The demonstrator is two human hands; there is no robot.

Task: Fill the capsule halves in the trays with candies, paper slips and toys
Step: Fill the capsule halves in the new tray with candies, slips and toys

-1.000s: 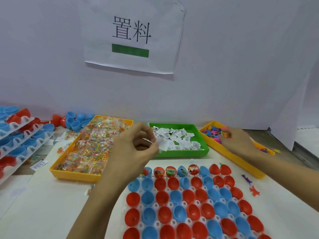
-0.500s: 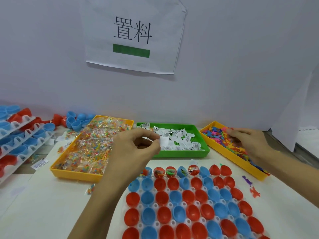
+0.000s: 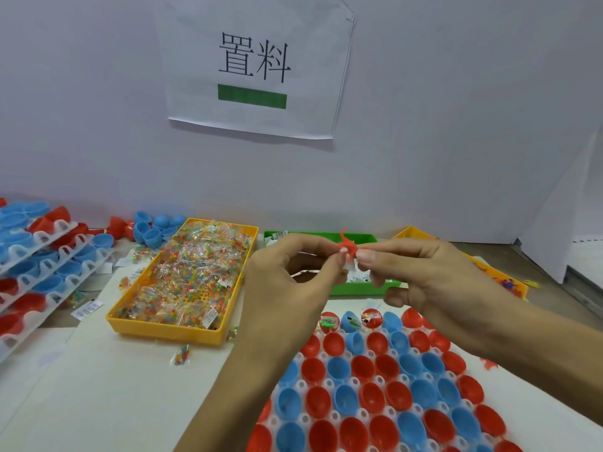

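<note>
My left hand [image 3: 287, 285] and right hand [image 3: 427, 282] meet fingertip to fingertip above the green tray [image 3: 359, 290] of paper slips. Between the fingertips sits a small red toy [image 3: 346, 246], with a white paper slip [image 3: 350, 266] just under it. The left hand seems to pinch the slip and the right the toy. Below them lies the white capsule tray [image 3: 355, 381] of red and blue capsule halves; three back-row halves [image 3: 372, 318] hold items. A yellow candy tray [image 3: 163, 331] stands at the left, and a yellow toy tray [image 3: 509, 288] at the right is largely hidden by my right arm.
Stacked white trays [image 3: 49, 265] of capsule halves slope along the left edge. Loose blue halves [image 3: 153, 228] lie behind the candy tray. A stray candy packet [image 3: 180, 355] lies on the table in front of it. A white wall with a paper sign [image 3: 257, 70] closes the back.
My right hand has left the toy tray and come left with a red toy to meet my left hand, which still holds the slip. The camera view has dropped slightly.
</note>
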